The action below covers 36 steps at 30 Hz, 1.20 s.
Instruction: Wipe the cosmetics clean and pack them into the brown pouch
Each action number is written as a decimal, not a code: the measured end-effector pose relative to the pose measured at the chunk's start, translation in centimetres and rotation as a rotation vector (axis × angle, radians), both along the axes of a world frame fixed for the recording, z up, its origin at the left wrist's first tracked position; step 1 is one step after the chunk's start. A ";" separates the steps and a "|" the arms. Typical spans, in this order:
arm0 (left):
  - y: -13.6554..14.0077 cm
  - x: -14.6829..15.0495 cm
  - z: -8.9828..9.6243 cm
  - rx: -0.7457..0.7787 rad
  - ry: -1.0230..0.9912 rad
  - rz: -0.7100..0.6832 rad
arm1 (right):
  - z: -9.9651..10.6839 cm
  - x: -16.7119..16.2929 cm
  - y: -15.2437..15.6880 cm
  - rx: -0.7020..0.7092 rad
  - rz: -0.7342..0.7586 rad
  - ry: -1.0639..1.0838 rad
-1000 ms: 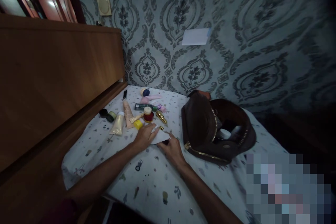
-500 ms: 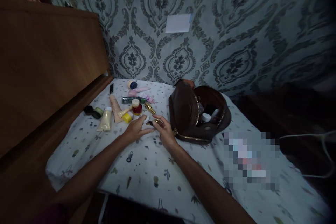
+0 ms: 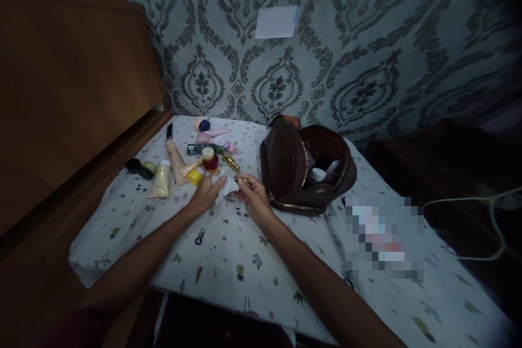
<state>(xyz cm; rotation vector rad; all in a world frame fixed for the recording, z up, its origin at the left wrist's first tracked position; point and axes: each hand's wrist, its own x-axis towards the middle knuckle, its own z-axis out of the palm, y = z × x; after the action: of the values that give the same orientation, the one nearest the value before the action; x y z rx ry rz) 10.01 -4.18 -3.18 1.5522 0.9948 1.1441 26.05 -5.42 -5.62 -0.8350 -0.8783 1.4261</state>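
Left hand (image 3: 203, 197) pinches crumpled white cloth (image 3: 224, 189) between fingers; right hand (image 3: 256, 198) pinches small gold cylinder (image 3: 244, 180). Dark-green tube (image 3: 199, 149): label unreadable.

The left sleeve (image 3: 85, 325) is dark maroon — the forearm (image 3: 150, 250) bare.

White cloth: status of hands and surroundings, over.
Left hand gripping white cloth. Right hand pinching small gold-coloured item. Brown bag open, close by on the right.
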 end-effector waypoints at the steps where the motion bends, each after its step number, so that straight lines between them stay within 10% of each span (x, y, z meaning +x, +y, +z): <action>1: 0.1 0.1 -0.1 -0.047 -0.052 0.024 | 0.0 0.0 0.0 -0.004 0.018 0.023; 18: -0.4 1.5 0.4 -0.475 -0.386 0.056 | 0.1 -0.4 0.0 0.059 0.011 0.099; 36: -0.4 1.5 0.4 -0.483 -0.284 0.172 | 0.6 -0.2 -0.3 0.156 -0.156 -0.280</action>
<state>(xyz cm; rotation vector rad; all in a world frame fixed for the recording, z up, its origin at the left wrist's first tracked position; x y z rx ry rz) 11.55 -4.53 -2.79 0.9099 1.1235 1.1016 25.81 -5.68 -5.04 -0.9762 -1.0967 1.1056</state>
